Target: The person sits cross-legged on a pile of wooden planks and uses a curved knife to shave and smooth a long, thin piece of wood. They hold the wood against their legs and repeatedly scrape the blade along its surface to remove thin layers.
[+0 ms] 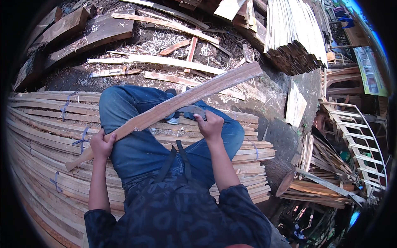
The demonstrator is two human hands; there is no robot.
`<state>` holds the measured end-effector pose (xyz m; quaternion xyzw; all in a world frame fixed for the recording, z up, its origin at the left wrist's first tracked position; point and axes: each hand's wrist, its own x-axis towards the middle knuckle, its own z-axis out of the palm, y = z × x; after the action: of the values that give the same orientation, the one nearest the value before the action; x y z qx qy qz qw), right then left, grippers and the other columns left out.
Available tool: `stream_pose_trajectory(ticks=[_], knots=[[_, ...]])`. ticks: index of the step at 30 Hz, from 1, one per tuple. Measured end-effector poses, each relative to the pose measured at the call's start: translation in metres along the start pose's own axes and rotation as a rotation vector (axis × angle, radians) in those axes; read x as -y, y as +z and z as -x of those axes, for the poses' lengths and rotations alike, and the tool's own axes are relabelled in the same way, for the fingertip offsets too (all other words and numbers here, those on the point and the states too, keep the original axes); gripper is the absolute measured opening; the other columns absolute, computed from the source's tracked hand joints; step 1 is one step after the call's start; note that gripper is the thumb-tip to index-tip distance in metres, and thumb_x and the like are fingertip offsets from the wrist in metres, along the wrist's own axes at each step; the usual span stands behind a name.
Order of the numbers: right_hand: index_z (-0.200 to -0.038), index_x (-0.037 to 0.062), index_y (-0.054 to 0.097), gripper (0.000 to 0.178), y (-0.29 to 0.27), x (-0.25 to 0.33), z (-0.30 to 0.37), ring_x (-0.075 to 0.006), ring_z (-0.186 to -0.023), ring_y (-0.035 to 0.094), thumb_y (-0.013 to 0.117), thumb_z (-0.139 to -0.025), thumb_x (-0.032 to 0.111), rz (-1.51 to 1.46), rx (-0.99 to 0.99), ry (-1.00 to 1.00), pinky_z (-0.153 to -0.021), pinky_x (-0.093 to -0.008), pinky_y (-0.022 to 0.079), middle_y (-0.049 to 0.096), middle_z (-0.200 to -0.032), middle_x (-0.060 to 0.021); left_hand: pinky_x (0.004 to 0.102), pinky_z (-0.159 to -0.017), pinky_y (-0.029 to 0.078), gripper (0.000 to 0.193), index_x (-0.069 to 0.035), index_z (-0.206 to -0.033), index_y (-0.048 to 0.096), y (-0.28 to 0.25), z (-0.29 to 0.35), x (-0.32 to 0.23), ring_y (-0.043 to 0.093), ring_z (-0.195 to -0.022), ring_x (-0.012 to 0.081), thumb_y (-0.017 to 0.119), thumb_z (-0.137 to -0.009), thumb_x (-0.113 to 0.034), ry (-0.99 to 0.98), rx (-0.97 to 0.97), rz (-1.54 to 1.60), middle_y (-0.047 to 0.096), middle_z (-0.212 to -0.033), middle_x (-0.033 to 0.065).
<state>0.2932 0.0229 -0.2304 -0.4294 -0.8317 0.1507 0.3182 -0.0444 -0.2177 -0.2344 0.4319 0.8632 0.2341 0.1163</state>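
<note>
A long wooden board point(186, 95) lies slantwise across my lap, its lower left end narrowed like a handle. My left hand point(102, 144) is closed round that narrowed part, the thumb on top. At the board's lower edge, my right hand point(211, 125) is closed on the end of a curved grey tool point(191, 109). This tool reaches from the fist up to the board's edge; whether it is a blade or a handle I cannot tell. The board's far end widens and points up to the right, past my right knee.
I sit on stacked wooden strips point(45, 136) tied in bundles. Shavings and loose slats point(165, 61) cover the ground ahead, beside a striped sheath-like object point(108, 73). Thick timbers point(91, 39) lie far left. A plank stack point(293, 33), a log point(279, 175) and a ladder point(359, 144) stand right.
</note>
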Motion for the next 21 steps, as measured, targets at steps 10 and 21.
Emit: stream_pose_trajectory(ticks=[10, 21], knots=[[-0.061, -0.0006, 0.048, 0.068, -0.02, -0.021, -0.016, -0.0302, -0.043, 0.038, 0.054, -0.086, 0.062, 0.112, -0.003, 0.049, -0.043, -0.0378, 0.03, 0.042, -0.05, -0.0154, 0.0439, -0.051, 0.038, 0.055, -0.001, -0.064, 0.046, 0.0, -0.003, 0.004, 0.052, -0.053, 0.0384, 0.069, -0.073, -0.05, -0.006, 0.002, 0.021, 0.047, -0.053, 0.0191], [-0.058, 0.001, 0.052, 0.066, 0.0, -0.006, -0.016, -0.0328, -0.043, 0.042, 0.053, -0.087, 0.061, 0.053, -0.052, 0.009, -0.043, -0.0376, 0.032, 0.043, -0.048, -0.0142, 0.0422, -0.051, 0.038, 0.054, -0.001, -0.065, 0.047, -0.004, -0.004, 0.004, 0.051, -0.052, 0.0354, 0.069, -0.074, -0.049, -0.014, 0.04, -0.005, 0.048, -0.054, 0.0177]])
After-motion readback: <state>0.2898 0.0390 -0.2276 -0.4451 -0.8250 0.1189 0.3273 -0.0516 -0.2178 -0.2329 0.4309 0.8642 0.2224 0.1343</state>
